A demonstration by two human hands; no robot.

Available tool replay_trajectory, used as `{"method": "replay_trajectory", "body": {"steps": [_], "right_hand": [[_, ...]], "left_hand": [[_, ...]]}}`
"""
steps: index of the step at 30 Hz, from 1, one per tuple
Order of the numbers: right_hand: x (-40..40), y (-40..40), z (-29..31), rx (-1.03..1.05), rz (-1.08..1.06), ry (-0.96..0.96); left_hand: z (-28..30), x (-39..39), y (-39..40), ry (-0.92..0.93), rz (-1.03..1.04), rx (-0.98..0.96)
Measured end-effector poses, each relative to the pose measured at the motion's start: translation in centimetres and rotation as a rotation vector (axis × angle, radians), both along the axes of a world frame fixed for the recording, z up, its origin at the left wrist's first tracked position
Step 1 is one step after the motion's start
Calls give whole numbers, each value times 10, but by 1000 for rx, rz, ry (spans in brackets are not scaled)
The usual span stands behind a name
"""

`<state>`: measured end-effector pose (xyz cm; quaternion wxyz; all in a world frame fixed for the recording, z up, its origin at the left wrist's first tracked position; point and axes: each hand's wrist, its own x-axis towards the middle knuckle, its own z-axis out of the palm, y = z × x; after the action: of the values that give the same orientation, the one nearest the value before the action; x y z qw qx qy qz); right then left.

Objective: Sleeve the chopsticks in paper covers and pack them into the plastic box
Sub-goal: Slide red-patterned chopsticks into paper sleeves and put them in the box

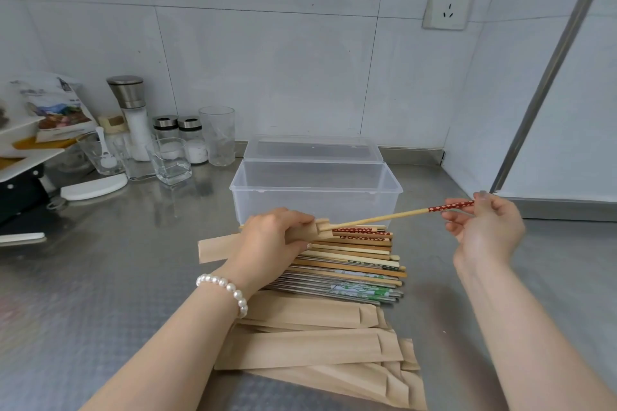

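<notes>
Nearest me, below my wrists, lie the spare paper covers (310, 347) on the table (100, 277). Just beyond them is the loose pile of chopsticks (357, 264). My left hand (270, 237) curls round one cover (220, 248), holding its mouth open. My right hand (484, 227) pinches the red patterned end of a chopstick (394, 215), whose tip sits at that mouth. I should keep the stick in line with the cover and slide it gently, so the paper doesn't buckle. Beyond my fingers the plastic box (314, 193) looks empty, lid back.
</notes>
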<state>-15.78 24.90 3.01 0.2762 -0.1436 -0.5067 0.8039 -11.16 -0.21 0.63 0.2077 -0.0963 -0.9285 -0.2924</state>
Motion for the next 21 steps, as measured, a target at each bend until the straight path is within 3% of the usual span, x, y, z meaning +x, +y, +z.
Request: {"method": "replay_trajectory", "body": {"steps": [13, 21], "right_hand": [[13, -23, -1, 394, 712, -248], [15, -28, -6, 635, 806, -264]], "left_hand": [[2, 2, 4, 45, -62, 33], [2, 4, 7, 44, -80, 30]]}}
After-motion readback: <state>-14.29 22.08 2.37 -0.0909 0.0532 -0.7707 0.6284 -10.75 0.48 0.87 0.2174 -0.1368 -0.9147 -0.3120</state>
